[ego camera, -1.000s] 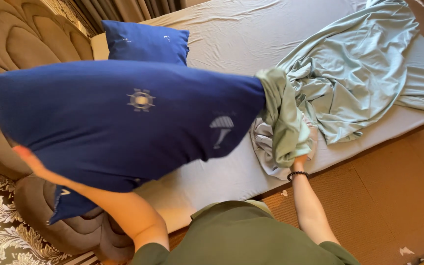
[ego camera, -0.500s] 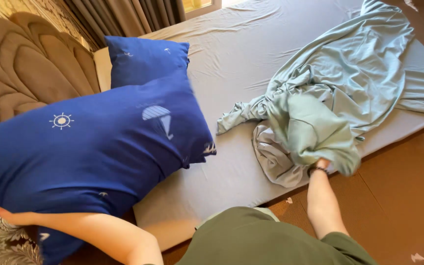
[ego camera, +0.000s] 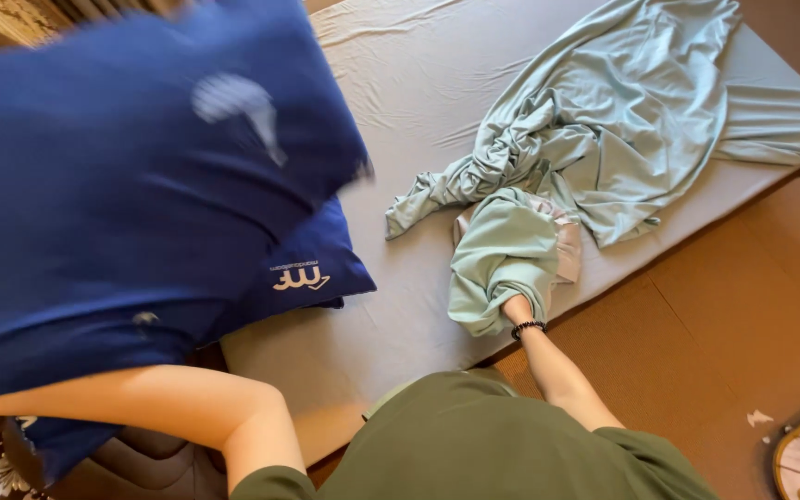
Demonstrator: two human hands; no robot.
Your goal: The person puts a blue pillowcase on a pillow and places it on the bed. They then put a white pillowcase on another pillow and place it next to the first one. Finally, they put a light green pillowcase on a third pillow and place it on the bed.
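Mint-green cloth point(ego camera: 502, 255) bunched tight around the right hand point(ego camera: 514, 306); left hand hidden behind the blue pillow point(ego camera: 131, 176), grip untellable.

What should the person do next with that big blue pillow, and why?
Probably lower the big blue pillow onto the second blue pillow at the head of the mattress. It is blurred in mid-air, right above that one. The left hand is hidden behind it, and the right hand is buried in the pale green sheet.
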